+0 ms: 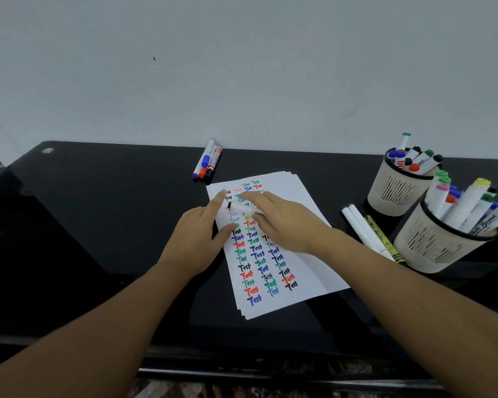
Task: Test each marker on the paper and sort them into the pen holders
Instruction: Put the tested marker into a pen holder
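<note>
1. Presently, the right hand [282,222] lies over the upper part of the paper [302,254], its fingers curled down around a white marker [243,208] that rests across the sheet; the marker's black end points toward the left hand.
2. The left hand [197,239] rests at the paper's left edge, index finger stretched out toward the marker's black end and thumb laid on the sheet. Whether the fingertip touches the marker cannot be told. The left hand holds nothing.
3. The paper is a small stack of white sheets lying slantwise on the black worktop [98,225]. The top sheet carries columns of the word "Test" in black, red, green and blue.
4. Three markers [207,162] lie together on the worktop beyond the paper's far corner, close to the wall [242,67].
5. Two pen holders stand at the right of the worktop, both pale with slotted walls and dark rims. The far pen holder [397,188] holds markers with blue, red, green and black caps. The near pen holder [440,245] holds markers with green, pink, blue, red and yellow caps.
6. Two white markers [362,228] and a yellow-and-black pen [383,239] lie on the worktop between the paper and the near pen holder.
</note>
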A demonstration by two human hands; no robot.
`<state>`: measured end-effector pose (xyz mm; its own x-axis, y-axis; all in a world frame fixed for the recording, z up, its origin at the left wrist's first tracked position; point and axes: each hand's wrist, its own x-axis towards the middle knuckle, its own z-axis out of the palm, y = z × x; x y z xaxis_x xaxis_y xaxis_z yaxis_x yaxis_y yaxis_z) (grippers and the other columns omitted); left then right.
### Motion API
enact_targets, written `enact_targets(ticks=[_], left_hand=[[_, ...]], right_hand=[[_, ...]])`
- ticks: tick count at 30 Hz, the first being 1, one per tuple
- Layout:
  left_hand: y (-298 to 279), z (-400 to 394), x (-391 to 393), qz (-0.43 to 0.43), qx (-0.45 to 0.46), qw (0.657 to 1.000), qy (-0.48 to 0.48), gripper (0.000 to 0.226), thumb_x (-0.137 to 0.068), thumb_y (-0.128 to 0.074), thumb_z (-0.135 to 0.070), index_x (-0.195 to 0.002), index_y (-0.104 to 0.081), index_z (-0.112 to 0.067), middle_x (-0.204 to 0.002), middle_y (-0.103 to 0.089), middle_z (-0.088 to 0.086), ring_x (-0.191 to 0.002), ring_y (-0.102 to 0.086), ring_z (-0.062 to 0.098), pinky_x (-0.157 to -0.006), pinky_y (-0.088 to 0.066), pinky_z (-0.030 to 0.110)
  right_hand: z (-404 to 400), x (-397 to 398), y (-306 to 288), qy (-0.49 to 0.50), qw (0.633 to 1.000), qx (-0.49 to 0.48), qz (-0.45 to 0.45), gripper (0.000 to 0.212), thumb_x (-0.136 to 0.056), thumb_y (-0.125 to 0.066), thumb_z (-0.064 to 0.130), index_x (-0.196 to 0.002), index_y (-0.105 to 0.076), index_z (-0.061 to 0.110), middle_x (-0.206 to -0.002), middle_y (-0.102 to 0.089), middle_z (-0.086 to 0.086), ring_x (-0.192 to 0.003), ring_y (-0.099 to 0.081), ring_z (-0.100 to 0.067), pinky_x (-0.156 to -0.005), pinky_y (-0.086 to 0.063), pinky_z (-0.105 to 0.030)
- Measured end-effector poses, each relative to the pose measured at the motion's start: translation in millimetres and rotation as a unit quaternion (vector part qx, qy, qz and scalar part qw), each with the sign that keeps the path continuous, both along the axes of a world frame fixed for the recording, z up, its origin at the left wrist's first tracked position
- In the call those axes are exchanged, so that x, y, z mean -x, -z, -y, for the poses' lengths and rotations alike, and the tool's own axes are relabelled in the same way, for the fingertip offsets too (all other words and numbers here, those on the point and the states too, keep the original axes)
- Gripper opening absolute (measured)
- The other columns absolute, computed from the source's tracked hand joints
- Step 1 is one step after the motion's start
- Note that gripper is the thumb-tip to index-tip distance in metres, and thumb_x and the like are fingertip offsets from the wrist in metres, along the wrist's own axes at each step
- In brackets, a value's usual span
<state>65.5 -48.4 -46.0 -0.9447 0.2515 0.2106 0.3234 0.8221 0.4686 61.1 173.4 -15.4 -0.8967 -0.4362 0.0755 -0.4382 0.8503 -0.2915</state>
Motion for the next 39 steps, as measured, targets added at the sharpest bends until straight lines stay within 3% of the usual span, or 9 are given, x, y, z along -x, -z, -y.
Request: enact_targets(ticks=[6,9,11,19,25,29,33,37,39], left_hand=[[2,-2,3,-0.001,0.054,0.998,0.022,0.079,-0.091,-0.051,-0.070,-0.155,-0.037,-0.025,-0.157,-0.043,-0.003,-0.145,-0.037,0.017,-0.119,-0.026,0.038],[5,0,6,0.003,0.061,0.998,0.031,0.079,-0.089,-0.049,-0.073,-0.152,-0.044,-0.026,-0.158,-0.041,-0.002,-0.147,-0.034,0.017,-0.121,-0.024,0.040],[6,1,7,0.001,0.057,0.998,0.033,0.078,-0.089,-0.050,-0.073,-0.150,-0.047,-0.025,-0.157,-0.043,-0.001,-0.147,-0.036,0.017,-0.121,-0.025,0.040],[6,0,7,-0.002,0.058,0.998,0.029,0.076,-0.088,-0.052,-0.072,-0.147,-0.051,-0.024,-0.156,-0.045,-0.001,-0.145,-0.037,0.016,-0.121,-0.027,0.040],[6,1,7,0.007,0.067,0.997,0.029,0.084,-0.084,-0.048,-0.080,-0.148,-0.050,-0.026,-0.157,-0.044,-0.003,-0.145,-0.037,0.015,-0.121,-0.027,0.041],[6,1,8,0.018,0.076,0.996,0.030,0.089,-0.081,-0.046,-0.085,-0.150,-0.046,-0.029,-0.159,-0.040,-0.005,-0.146,-0.033,0.014,-0.122,-0.025,0.042],[6,2,8,0.016,0.078,0.996,0.032,0.091,-0.080,-0.045,-0.086,-0.150,-0.047,-0.029,-0.159,-0.040,-0.004,-0.146,-0.033,0.014,-0.122,-0.025,0.043],[7,3,9,0.019,0.078,0.996,0.031,0.092,-0.080,-0.043,-0.088,-0.150,-0.047,-0.030,-0.158,-0.040,-0.005,-0.146,-0.032,0.014,-0.122,-0.026,0.044],[7,3,9,0.017,0.077,0.996,0.031,0.091,-0.080,-0.043,-0.088,-0.150,-0.047,-0.030,-0.158,-0.040,-0.005,-0.146,-0.032,0.014,-0.122,-0.026,0.044]], right_hand=[[-6,-2,-3,0.037,0.998,0.052,0.010,0.055,-0.111,-0.031,0.032,-0.159,-0.012,0.054,-0.099,-0.053,0.004,-0.084,-0.054,-0.010,-0.073,-0.046,-0.027],[-7,-2,1,0.047,0.993,0.107,0.021,0.052,-0.110,-0.038,0.036,-0.153,-0.018,0.057,-0.110,-0.067,0.001,-0.083,-0.063,-0.013,-0.073,-0.056,-0.040],[-7,-3,3,0.049,0.988,0.140,0.035,0.050,-0.110,-0.042,0.036,-0.150,-0.020,0.058,-0.103,-0.072,0.001,-0.075,-0.069,-0.017,-0.065,-0.060,-0.047],[-5,-5,-2,0.077,0.977,0.187,0.073,0.056,-0.111,-0.039,0.035,-0.149,-0.014,0.067,-0.119,-0.071,-0.001,-0.078,-0.074,-0.020,-0.063,-0.063,-0.046],[-5,-12,-2,0.072,0.976,0.190,0.075,0.051,-0.108,-0.046,0.031,-0.145,-0.023,0.058,-0.105,-0.072,0.008,-0.072,-0.075,-0.012,-0.058,-0.064,-0.037],[-7,-13,-2,0.085,0.957,0.264,0.088,0.057,-0.111,-0.036,0.022,-0.149,-0.026,0.062,-0.126,-0.064,0.007,-0.086,-0.073,-0.022,-0.071,-0.064,-0.041],[-10,-9,-9,0.157,0.928,0.322,0.105,0.039,-0.110,-0.036,0.016,-0.125,-0.069,0.030,-0.112,-0.066,0.003,-0.098,-0.069,-0.013,-0.089,-0.059,-0.035],[-18,-11,-15,0.179,0.868,0.431,0.172,0.043,-0.104,-0.044,0.008,-0.134,-0.059,0.035,-0.118,-0.069,0.004,-0.115,-0.065,-0.010,-0.104,-0.051,-0.037],[-22,-11,-15,0.180,0.867,0.428,0.184,0.043,-0.102,-0.056,0.006,-0.132,-0.052,0.037,-0.114,-0.072,0.006,-0.114,-0.066,-0.011,-0.103,-0.054,-0.040]])
